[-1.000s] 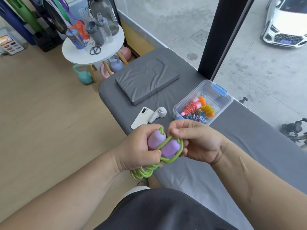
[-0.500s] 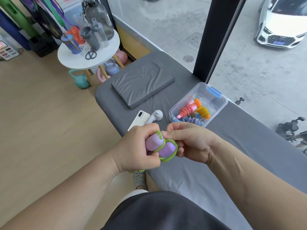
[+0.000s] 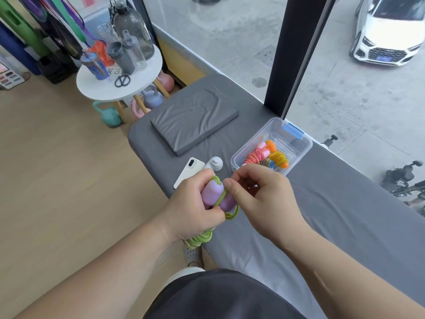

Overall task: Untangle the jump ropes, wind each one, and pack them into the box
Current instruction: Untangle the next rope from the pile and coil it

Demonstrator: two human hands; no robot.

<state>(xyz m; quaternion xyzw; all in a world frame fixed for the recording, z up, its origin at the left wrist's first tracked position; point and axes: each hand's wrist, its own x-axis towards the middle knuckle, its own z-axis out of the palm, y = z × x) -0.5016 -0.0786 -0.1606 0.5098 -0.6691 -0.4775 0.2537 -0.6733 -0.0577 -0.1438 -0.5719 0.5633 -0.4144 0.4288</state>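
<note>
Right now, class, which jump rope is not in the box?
The green rope with lilac handles, held by the left hand and right hand; the pink, orange and yellow ropes lie wound inside the box.

Left hand point(image 3: 193, 210) covers the lower ends of both purple handles point(image 3: 212, 192). Most of the green rope point(image 3: 200, 238) coil is tucked under its wrist, at 6 o'clock from the handles. Right hand point(image 3: 259, 199) blocks the box point(image 3: 296, 146) near corner and the wound ropes there; its fingertips are behind its own knuckles. Phone point(image 3: 190, 166) near end hidden behind left hand. White car point(image 3: 388, 31) at 2 o'clock cut by top edge, plate blurred. Round table point(image 3: 96, 88) print at 11 o'clock unreadable.
</note>
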